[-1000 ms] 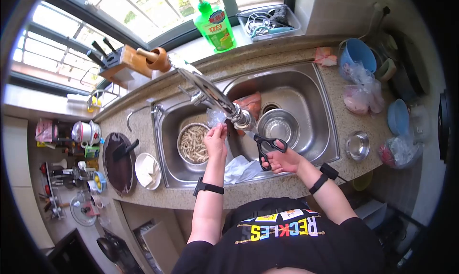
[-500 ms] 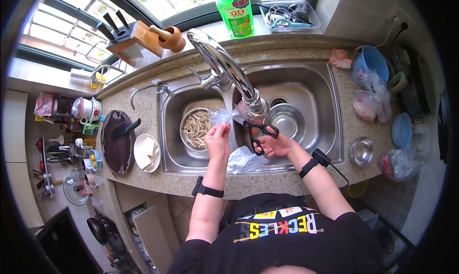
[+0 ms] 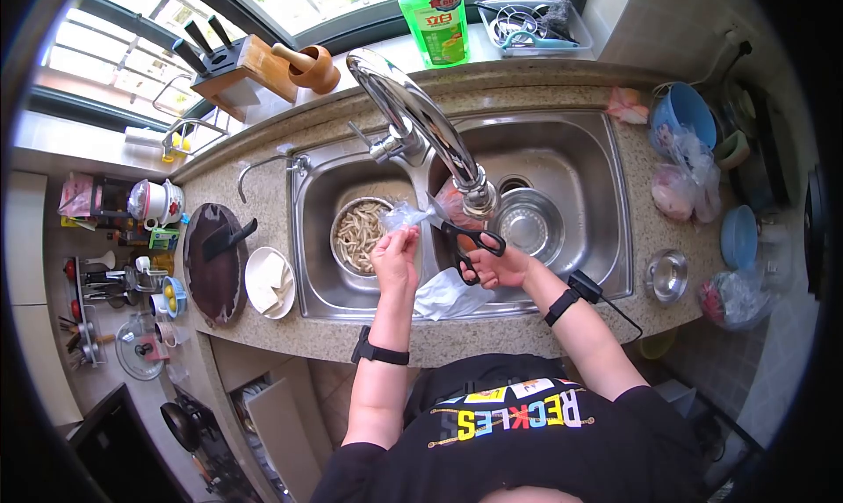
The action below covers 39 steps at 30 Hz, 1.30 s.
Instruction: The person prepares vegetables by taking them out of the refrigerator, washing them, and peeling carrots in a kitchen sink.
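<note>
Left hand point(image 3: 397, 255) is raised at frame centre, back turned to the camera, fingertips pinched shut. Right hand point(image 3: 499, 268) is held just right of it, fingers curled closed in a grip. Left forearm point(image 3: 392, 311) is set near vertical. Right forearm point(image 3: 593, 345) is angled in from lower right. The hands are kept near but apart.

Home kitchen: sink point(image 3: 615, 195), knife block point(image 3: 235, 71).

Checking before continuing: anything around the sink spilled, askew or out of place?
Nothing spilled or damaged. Only a crumpled white bag lies loose at the sink front, below the left hand holding a clear bag and right hand holding scissors.
</note>
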### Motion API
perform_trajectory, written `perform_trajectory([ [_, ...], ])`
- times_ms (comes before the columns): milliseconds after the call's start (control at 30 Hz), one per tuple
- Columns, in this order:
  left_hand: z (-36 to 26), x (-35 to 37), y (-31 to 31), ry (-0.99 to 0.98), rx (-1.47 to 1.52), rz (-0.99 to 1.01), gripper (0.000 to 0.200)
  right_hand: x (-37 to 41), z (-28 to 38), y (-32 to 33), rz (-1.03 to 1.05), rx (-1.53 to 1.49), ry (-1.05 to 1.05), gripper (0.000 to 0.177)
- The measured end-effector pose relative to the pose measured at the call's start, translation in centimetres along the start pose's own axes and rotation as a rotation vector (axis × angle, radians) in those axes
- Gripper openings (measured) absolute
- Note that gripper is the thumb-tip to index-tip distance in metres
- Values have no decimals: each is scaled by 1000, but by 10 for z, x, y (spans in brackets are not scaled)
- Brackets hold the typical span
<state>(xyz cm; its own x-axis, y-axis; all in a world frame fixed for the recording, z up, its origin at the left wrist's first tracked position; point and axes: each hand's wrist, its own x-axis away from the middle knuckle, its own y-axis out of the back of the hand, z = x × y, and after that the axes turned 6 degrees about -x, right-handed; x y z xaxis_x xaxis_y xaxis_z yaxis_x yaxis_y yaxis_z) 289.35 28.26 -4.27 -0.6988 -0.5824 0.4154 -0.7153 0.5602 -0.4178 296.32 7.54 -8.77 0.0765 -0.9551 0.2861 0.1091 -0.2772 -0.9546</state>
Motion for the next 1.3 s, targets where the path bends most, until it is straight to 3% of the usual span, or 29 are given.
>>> perform_trajectory([
  [200, -1, 1, 0, 1, -13, -6, 3, -13, -1, 21, -105, -72, 15, 49],
  [300, -3, -1, 2, -11, 6, -22, 3, -13, -8, 19, -265, 23, 116, 37],
  [600, -41, 17, 10, -90, 20, -6, 6, 15, -24, -22, -283, 194, 46, 26],
  [733, -37, 30, 18, -90, 25, 87, 17, 44, -41, -54, -429, 454, 44, 29],
  [800, -32, 37, 24, -80, 46, 133, 20, 54, -53, -67, -686, 654, 89, 30],
  [867, -24, 44, 25, 6, 64, 129, 24, 62, -68, -59, -699, 718, 175, 33],
  [933, -22, 52, 20, 37, 32, 114, 25, 72, -82, -44, -795, 1077, 385, 38],
  [1000, -15, 54, 27, 45, 26, 174, 25, 82, -91, -52, -905, 1155, 383, 38],
  [1067, -18, 58, 26, 75, 53, 198, 25, 95, -97, -88, -1215, 1655, 451, 36],
  [1233, -17, 60, 30, 137, 144, 250, 25, 111, -104, -111, -1481, 1850, 474, 39],
  [1300, -18, 61, 31, 129, 166, 279, 21, 117, -106, -107, -1489, 1834, 463, 41],
])
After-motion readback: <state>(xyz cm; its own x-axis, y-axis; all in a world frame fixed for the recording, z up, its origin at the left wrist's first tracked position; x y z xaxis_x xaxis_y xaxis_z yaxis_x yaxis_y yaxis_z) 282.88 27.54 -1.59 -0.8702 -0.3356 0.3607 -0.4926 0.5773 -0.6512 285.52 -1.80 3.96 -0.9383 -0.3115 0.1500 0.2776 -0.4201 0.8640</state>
